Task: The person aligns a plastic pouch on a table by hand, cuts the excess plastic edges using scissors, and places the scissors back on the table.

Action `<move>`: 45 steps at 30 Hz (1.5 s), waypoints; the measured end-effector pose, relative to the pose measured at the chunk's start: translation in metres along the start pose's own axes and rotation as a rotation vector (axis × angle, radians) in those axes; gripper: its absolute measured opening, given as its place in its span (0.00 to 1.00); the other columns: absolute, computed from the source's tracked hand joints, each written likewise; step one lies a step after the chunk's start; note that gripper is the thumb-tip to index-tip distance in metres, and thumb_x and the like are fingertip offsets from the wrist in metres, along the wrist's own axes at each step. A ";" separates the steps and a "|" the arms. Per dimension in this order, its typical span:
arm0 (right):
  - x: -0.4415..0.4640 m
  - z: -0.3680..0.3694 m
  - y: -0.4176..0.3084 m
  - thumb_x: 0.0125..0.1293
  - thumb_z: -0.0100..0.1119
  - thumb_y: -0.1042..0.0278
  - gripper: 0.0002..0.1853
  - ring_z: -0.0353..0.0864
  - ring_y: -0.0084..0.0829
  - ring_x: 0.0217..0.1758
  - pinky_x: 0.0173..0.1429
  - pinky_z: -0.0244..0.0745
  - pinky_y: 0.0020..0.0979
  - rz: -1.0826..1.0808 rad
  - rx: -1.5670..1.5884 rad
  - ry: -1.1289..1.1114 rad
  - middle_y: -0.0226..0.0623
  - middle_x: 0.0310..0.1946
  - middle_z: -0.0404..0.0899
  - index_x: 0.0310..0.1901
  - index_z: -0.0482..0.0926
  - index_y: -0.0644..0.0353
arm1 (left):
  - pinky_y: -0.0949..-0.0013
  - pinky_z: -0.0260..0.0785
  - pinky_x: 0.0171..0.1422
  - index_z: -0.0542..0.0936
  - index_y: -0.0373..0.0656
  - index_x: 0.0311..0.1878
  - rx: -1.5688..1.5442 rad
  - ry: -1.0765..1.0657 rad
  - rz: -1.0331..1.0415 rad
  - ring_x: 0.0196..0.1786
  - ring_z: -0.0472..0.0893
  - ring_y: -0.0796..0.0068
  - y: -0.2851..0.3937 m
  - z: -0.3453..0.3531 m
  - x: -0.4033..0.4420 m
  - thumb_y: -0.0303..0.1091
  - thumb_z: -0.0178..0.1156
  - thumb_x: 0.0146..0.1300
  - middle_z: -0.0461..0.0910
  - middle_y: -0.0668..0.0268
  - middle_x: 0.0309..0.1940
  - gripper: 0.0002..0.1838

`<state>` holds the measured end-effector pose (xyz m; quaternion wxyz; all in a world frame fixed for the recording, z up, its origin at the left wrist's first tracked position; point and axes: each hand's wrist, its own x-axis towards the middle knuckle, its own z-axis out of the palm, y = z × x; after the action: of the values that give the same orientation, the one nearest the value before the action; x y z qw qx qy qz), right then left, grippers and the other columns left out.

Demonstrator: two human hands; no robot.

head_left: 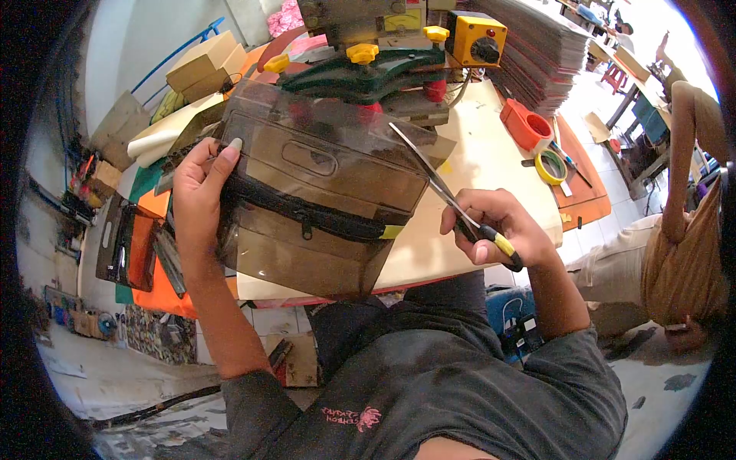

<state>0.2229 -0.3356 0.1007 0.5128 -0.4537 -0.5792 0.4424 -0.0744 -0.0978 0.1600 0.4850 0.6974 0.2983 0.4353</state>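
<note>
My left hand [201,188] pinches the left edge of a smoky see-through plastic pouch [284,257], thumb on top. A black zipper [307,211] runs across the pouch, with its puller hanging down and a yellow-green tab at the right end. Above the zipper is an oval handle slot outline [310,158]. My right hand [502,226] is closed round the black and yellow handles of a pair of scissors [433,176]. The blades point up and left, beside the pouch's right edge; whether they touch the plastic I cannot tell.
Behind the pouch stands a machine with a dark green clamp bar [353,73] and yellow knobs. A yellow control box [477,42], a tall sheet stack [529,46], a red tape dispenser [526,123] and a yellow tape roll [550,165] lie beyond. A person [675,222] stands at right.
</note>
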 end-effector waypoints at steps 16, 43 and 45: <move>-0.003 -0.003 -0.005 0.52 0.75 0.37 0.36 0.71 0.16 0.21 0.25 0.60 0.20 0.016 -0.079 -0.027 0.28 0.20 0.74 0.43 0.78 0.67 | 0.81 0.59 0.35 0.74 0.44 0.33 0.108 -0.054 0.004 0.30 0.67 0.90 0.005 -0.008 0.007 0.36 0.62 0.70 0.71 0.79 0.27 0.11; -0.031 0.091 0.051 0.72 0.59 0.52 0.19 0.79 0.23 0.25 0.31 0.75 0.27 0.502 0.256 -0.024 0.31 0.23 0.76 0.44 0.75 0.63 | 0.52 0.74 0.51 0.82 0.36 0.48 0.977 -0.056 0.389 0.44 0.82 0.42 -0.076 0.020 0.005 0.39 0.63 0.65 0.83 0.50 0.36 0.17; -0.032 0.091 0.053 0.72 0.58 0.48 0.20 0.79 0.23 0.24 0.28 0.71 0.24 0.515 0.250 -0.028 0.31 0.22 0.78 0.45 0.75 0.60 | 0.50 0.74 0.51 0.83 0.37 0.49 1.023 0.043 0.549 0.45 0.82 0.42 -0.064 0.031 -0.011 0.37 0.63 0.65 0.84 0.51 0.38 0.15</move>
<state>0.1377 -0.3606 0.0354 0.4274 -0.5128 -0.3928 0.6325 -0.0511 -0.0973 0.0915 -0.0506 0.8858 0.2887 0.3597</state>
